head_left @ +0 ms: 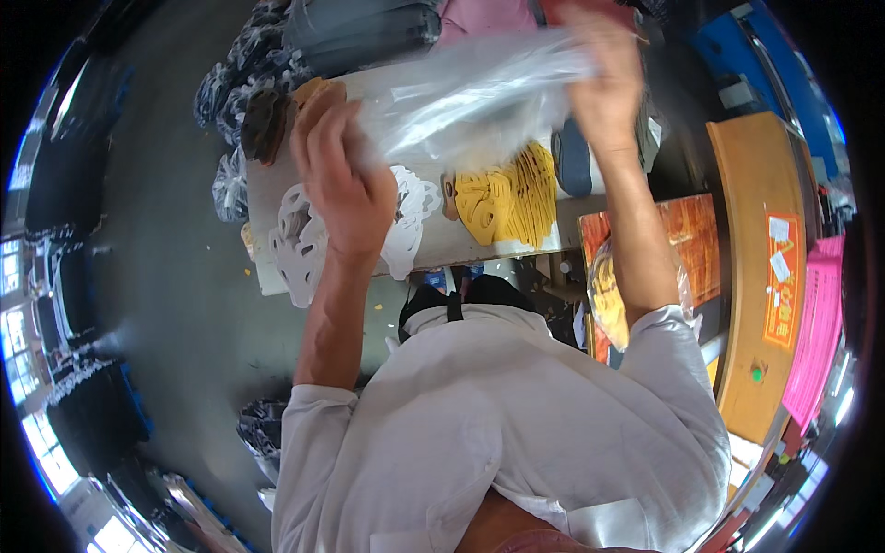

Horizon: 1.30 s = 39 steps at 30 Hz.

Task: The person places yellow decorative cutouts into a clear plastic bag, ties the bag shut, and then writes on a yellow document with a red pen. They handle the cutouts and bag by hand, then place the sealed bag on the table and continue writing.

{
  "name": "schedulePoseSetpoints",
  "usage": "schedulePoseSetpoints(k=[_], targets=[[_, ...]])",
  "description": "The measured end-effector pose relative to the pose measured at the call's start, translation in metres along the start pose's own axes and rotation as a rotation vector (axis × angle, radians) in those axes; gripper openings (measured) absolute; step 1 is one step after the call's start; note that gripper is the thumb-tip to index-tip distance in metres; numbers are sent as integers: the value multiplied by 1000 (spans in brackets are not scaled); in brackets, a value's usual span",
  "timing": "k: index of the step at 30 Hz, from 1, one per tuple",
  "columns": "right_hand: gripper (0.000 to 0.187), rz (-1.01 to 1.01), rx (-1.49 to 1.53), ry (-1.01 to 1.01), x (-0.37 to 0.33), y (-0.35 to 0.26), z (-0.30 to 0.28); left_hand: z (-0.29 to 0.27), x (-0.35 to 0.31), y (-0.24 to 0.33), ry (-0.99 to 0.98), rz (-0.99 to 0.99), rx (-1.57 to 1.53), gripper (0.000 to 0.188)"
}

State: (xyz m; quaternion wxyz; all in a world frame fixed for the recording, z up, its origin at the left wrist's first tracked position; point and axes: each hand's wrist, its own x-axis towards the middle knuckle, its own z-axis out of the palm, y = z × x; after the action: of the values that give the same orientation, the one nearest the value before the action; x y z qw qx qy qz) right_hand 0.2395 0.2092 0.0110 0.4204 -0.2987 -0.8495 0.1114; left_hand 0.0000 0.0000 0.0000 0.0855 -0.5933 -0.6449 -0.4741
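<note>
A clear plastic bag [470, 92], smeared by motion, stretches between my hands above the table [553, 244]. My right hand [604, 88] is closed on its right end, also blurred. At the bag's left end my left hand [346, 180] has its fingers curled in around the plastic. Below the bag lies a fanned stack of yellow cut-out pieces [502, 198] with holes in them. White cut-out pieces [300, 249] are spread at the table's near left, partly behind my left hand and wrist. Dark blue pieces [573, 161] lie right of the yellow stack, near my right forearm.
Clear bags of dark pieces [226, 101] are heaped beyond the table's left edge. To the right, a bagged yellow bundle [607, 295] rests on an orange-red board [691, 240]. A wooden cabinet [756, 276] stands farther right. Grey and pink material [369, 37] lies along the far side.
</note>
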Motion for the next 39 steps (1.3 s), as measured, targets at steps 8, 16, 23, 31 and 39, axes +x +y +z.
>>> schedulePoseSetpoints(k=[8,16,23,31,39], targets=[[49,442,317,-419,-120,50,92,21,-149,-20,-520,-1014,-286,23],[54,709,744,-506,-35,28,130,11,-98,-46,223,-1368,-1093,24],[70,703,1169,-223,-34,49,102,-1,-47,-70,388,-1035,-748,27],[42,1315,82,-101,-298,-31,128,71,-101,-116,199,-1349,-1044,23],[64,1508,68,64,-291,-53,176,93,-109,-123,-114,-1242,-902,27]])
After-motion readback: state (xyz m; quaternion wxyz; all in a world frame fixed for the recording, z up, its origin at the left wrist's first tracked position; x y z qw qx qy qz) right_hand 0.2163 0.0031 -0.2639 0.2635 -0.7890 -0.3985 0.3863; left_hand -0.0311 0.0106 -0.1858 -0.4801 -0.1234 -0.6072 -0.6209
